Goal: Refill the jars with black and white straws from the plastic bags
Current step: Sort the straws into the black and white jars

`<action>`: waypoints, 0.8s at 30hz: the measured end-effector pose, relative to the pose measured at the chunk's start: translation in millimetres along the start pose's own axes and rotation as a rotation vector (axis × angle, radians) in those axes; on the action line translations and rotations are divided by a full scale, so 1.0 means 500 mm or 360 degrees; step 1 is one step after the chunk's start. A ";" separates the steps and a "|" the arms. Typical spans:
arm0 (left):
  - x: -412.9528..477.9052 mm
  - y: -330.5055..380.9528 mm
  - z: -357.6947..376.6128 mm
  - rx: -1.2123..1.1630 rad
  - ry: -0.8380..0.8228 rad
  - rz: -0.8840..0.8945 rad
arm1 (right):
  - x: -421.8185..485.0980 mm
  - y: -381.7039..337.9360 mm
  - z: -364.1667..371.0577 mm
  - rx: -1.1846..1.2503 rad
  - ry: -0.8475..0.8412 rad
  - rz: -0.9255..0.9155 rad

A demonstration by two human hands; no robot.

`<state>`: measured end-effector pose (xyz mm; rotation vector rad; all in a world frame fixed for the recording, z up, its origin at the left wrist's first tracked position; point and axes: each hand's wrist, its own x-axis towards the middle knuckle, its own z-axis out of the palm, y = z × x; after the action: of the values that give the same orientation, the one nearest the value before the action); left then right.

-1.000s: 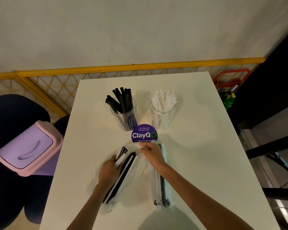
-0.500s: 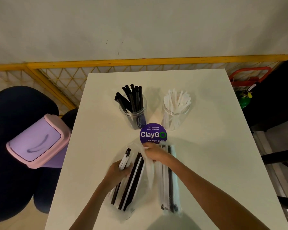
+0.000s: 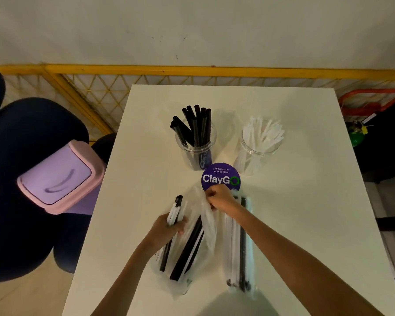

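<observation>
Two clear jars stand at the table's middle: the left jar (image 3: pixel 195 144) holds black straws, the right jar (image 3: pixel 259 144) white straws. Near me lie two clear plastic bags of mixed straws. My left hand (image 3: pixel 167 229) grips a small bundle of black and white straws (image 3: pixel 175 210) drawn from the left bag (image 3: pixel 192 252). My right hand (image 3: pixel 221 198) pinches that bag's open top edge, lifting the plastic. The right bag (image 3: pixel 238 247) lies flat under my right forearm, partly hidden.
A round purple ClayGo sticker (image 3: pixel 220 177) sits between the jars and my hands. A pink-lidded bin (image 3: pixel 59 176) stands left of the white table (image 3: pixel 306 201), beside dark chairs. A yellow mesh fence (image 3: pixel 146 71) runs behind the table's far edge.
My left hand has pulled its bundle of straws further out of the left bag. My right hand has shifted left onto that bag's mouth and holds the plastic up.
</observation>
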<state>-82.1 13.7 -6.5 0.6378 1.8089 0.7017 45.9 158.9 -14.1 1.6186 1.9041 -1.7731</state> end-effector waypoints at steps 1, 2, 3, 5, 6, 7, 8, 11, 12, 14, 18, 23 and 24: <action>-0.001 0.000 -0.005 -0.0019 0.0004 0.0012 | -0.002 0.002 0.001 0.0003 0.0024 0.0003; -0.002 0.001 -0.009 -0.0030 0.0003 0.0033 | -0.001 0.005 0.003 0.0006 0.0042 0.0006; -0.003 0.004 -0.012 -0.0041 0.0004 0.0059 | -0.001 0.005 0.005 0.0004 0.0053 0.0012; -0.004 0.016 -0.015 -0.0031 0.0027 0.0142 | -0.003 0.003 0.006 0.0005 0.0050 0.0034; -0.005 0.025 -0.015 -0.0012 0.0045 0.0191 | -0.005 0.001 0.007 0.0004 0.0042 0.0034; -0.006 0.036 -0.014 0.0002 0.0064 0.0245 | -0.008 0.001 0.006 0.0003 0.0042 0.0023; -0.008 0.050 -0.011 0.0007 0.0089 0.0299 | -0.009 0.001 0.003 0.0004 0.0060 0.0003; -0.011 0.088 -0.004 -0.0018 0.0132 0.0424 | -0.029 0.000 -0.011 -0.0015 0.0177 -0.0076; -0.012 0.100 -0.002 -0.0021 0.0132 0.0457 | -0.037 0.001 -0.019 -0.0063 0.0233 -0.0098; -0.017 0.119 0.005 -0.0023 0.0131 0.0503 | -0.058 0.000 -0.033 -0.0122 0.0356 -0.0157; -0.037 0.161 0.020 -0.0024 0.0103 0.0545 | -0.106 -0.009 -0.046 0.0431 0.0347 -0.0233; -0.066 0.224 0.029 -0.0159 0.0058 0.0602 | -0.179 -0.034 -0.042 0.0954 -0.0030 -0.0133; -0.072 0.237 0.030 -0.0179 0.0055 0.0612 | -0.192 -0.038 -0.038 0.1001 -0.0095 -0.0120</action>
<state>-45.1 72.2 97.3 0.9140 1.6800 1.0686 85.4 119.0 68.0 1.6242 1.4730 -2.6011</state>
